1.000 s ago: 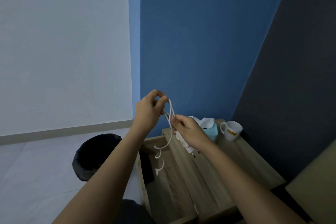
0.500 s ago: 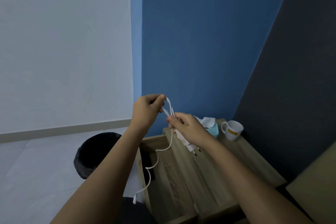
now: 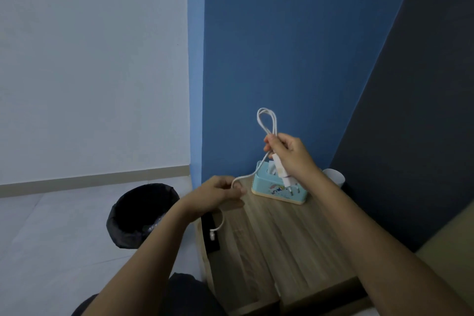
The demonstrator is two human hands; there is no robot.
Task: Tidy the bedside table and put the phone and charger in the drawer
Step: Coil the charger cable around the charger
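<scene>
My right hand [image 3: 288,155] is raised above the wooden bedside table [image 3: 302,233] and grips the white charger plug [image 3: 282,172] together with a loop of its white cable [image 3: 266,120] that sticks up above my fingers. My left hand [image 3: 218,192] is lower, at the table's left edge, pinching the same cable further along. The cable's free end with its connector [image 3: 212,233] dangles below my left hand over the open drawer [image 3: 230,251]. A black phone [image 3: 210,233] lies inside the drawer by its left wall.
A light blue tissue box [image 3: 269,187] stands at the table's back, partly behind the plug. A white mug [image 3: 334,177] shows behind my right forearm. A black bin [image 3: 143,213] stands on the floor to the left. Blue wall behind.
My hands have separated: the right rose with the plug and a cable loop, the left dropped to the table's left edge, drawing the cable out. The camera view has moved closer.
</scene>
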